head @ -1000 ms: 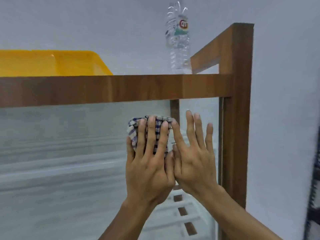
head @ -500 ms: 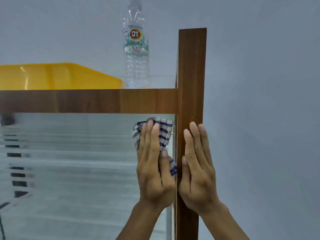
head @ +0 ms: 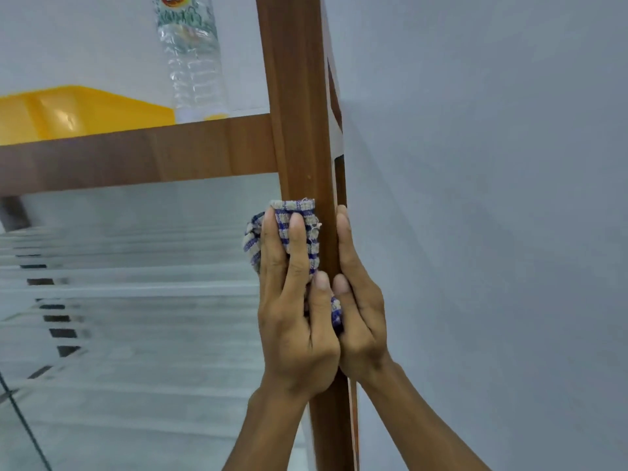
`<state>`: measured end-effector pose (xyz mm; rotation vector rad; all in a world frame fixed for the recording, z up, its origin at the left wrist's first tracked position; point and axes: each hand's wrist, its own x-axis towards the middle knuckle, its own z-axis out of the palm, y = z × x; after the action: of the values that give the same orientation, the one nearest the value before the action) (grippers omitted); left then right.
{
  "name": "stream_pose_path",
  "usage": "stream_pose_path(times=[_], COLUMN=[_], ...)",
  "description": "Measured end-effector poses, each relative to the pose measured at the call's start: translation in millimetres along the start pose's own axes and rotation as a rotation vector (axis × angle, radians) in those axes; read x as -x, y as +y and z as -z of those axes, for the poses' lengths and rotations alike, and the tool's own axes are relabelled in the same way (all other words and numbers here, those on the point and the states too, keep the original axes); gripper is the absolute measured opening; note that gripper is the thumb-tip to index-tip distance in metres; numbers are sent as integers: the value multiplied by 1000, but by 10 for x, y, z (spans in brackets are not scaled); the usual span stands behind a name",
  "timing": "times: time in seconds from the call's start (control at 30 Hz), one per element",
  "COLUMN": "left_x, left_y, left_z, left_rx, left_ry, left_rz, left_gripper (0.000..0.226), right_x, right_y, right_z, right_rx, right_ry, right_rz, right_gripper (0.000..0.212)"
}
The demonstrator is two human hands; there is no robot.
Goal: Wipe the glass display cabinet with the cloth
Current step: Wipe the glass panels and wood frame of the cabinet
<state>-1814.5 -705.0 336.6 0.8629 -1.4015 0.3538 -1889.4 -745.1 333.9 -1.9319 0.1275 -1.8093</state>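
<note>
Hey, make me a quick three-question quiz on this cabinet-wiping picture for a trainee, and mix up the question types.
1. True or false: the left hand presses the cloth against the cabinet.
2. What stands on top, beside the yellow bin? A bottle, B mug, C vase.
3. Fill in: the right hand rests on the wooden ____.
Key: 1 true; 2 A; 3 post.
</note>
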Motion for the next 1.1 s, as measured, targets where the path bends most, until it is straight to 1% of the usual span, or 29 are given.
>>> stream_pose_path(times=[0.13,0.3,0.37,0.47,0.57,0.73,0.87,1.0,1.1], left_x=[79,103,115,159,202,193,190,210,224], left_y=[36,153,209,273,303,331,339,291,221], left_z=[-48,-185,-282,-491,-626,-699,-746,-782,-803], left_rx=[-77,-281,-369,-452,-468,-554,-640,-685,-749], left_ry=[27,124,188,321,429,458,485,506,597], left_rz=[12,50,53,108,176,233,209,189,155], left_gripper=[60,60,59,58,57,58,60,56,56], right_x=[13,-143,-170,-125,-112,-124,-122,-140,-159], right_y=[68,343,410,464,500,540,638,677,685], right_z=[34,161,132,96,92,121,134,143,163], right_rx=[-163,-101,-158,-269,-307,-368,-393,-416,-431], right_ry=[-9,-98,-114,-151,-175,-225,-229,-209,-193], right_rz=[-1,141,173,121,88,92,145,127,117], right_gripper=[56,58,60,52,51,51,52,56,54])
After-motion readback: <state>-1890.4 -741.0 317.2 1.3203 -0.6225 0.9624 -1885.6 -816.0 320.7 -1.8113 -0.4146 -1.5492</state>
